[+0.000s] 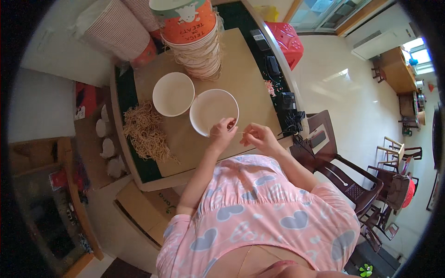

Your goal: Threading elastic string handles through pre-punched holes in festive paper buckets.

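Pink heart-print garment (259, 213) is nearest the camera, cut off at the lower edge. Working piece is a white-lined paper bucket (211, 106), mouth up on the brown board (250, 60), right in front of the hands. Left hand (221, 134) is at its near-right rim, fingers curled over the edge; can't tell if they pinch the wall or the cord, knuckles block it. Right hand (257, 139) sits just outside the rim, fingertips closed on a thin pale cord (240, 133) that spans to the left hand; its ends are hidden. Second paper bucket (174, 94) stands just beside, up and left; outer print not visible. Tan cord pile (146, 132) at left, strands too tangled to separate. Nested bucket stack (197, 46) runs off the top edge, cord handles bunched around it.
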The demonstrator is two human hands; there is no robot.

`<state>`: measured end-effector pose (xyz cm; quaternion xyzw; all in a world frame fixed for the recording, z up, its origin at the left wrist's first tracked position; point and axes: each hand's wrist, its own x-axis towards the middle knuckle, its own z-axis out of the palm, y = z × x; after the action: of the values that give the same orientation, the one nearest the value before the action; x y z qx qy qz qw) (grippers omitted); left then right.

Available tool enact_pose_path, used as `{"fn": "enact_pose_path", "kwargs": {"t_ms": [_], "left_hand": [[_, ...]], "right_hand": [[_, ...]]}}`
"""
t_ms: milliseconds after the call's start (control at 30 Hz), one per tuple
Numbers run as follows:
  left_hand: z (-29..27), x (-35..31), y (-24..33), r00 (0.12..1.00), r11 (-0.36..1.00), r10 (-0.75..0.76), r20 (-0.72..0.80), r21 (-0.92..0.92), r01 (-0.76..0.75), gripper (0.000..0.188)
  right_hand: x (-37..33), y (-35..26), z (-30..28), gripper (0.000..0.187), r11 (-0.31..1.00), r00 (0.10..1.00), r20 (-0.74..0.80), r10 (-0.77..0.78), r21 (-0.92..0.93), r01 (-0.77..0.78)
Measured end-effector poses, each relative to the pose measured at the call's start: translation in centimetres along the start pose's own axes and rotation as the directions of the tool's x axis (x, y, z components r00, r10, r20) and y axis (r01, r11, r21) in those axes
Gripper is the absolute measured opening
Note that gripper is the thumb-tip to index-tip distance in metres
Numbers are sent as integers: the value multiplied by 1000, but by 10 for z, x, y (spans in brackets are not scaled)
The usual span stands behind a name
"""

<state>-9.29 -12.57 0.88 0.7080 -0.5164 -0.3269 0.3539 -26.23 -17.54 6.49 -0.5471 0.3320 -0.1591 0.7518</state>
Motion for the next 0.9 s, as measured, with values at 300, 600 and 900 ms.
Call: {"fn": "enact_pose_path", "kwargs": {"t_ms": [300,600,900], "left_hand": [[2,4,1,997,1000,17,-78,-19,-19,22],[12,17,8,997,997,29,-72,73,-23,28],[1,8,9,994,999,41,-101,32,-38,28]], "right_hand": [[67,102,-41,7,655,908,-133,-398,-734,180],[137,126,-116,13,488,687,-427,-589,-865,-118],[94,65,-94,14,966,777,-593,-211,-247,74]]}}
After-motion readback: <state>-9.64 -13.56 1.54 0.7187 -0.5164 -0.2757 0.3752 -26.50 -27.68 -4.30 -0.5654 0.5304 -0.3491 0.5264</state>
